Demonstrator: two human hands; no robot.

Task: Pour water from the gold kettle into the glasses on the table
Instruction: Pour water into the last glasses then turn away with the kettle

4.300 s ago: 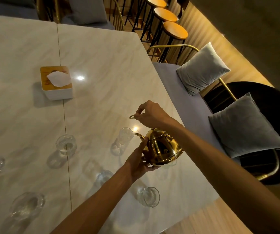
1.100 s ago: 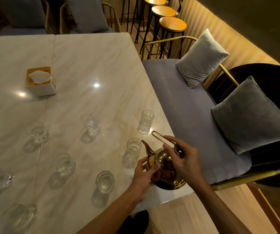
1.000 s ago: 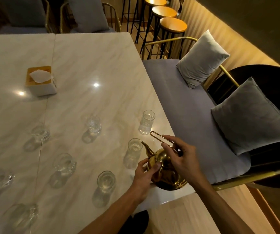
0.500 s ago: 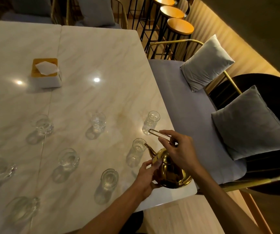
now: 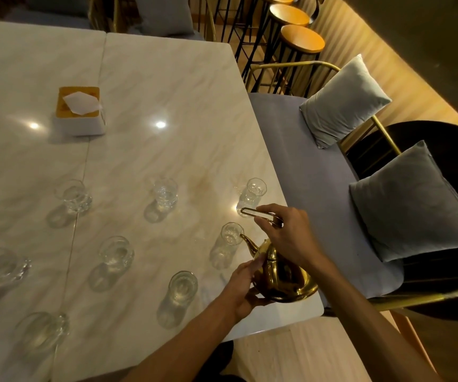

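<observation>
Gold kettle (image 5: 283, 277) now tipped further, spout at the near glass (image 5: 229, 238) (both hands on).

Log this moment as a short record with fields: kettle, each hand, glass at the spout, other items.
kettle: gold kettle tilted, spout at a glass rim
right hand: right hand grips the looped handle
left hand: left hand steadies the kettle body, fingers on its side
glass at spout: glass near the table edge
other items: tissue box; more glasses to the left
</observation>
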